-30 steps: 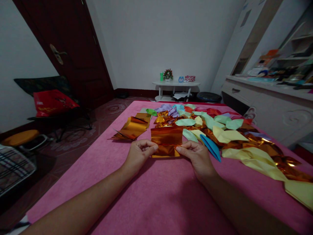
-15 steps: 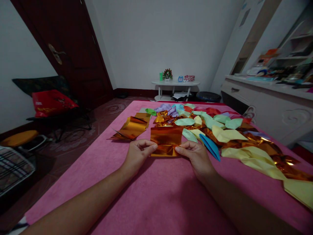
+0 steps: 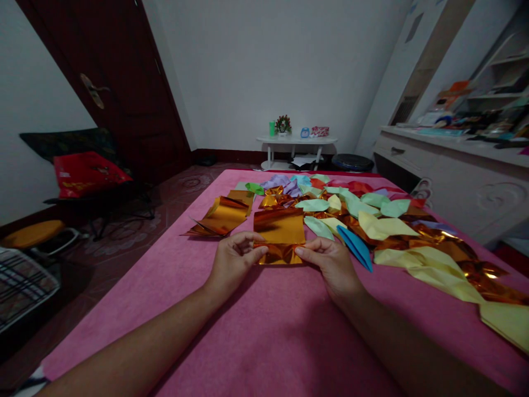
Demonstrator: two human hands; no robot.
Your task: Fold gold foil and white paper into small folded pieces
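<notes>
A sheet of shiny gold foil paper is held between both hands just over the pink cloth. Its near edge is folded and creased, while the far part stands up flat with a slight curl. My left hand pinches the fold's left end between thumb and fingers. At the right end, my right hand pinches the same fold. Close beyond my left hand lies a stack of gold foil sheets. A folded blue paper piece lies just right of my right hand.
Folded paper pieces in pale green, yellow, gold and purple spread over the table's right side. Beyond stands a small white table with a plant. A white cabinet is at right, and a chair with a red bag at left.
The far part of the gold foil sheet has tilted and shifted slightly left, catching more light. Both hands keep their pinch in nearly the same place.
</notes>
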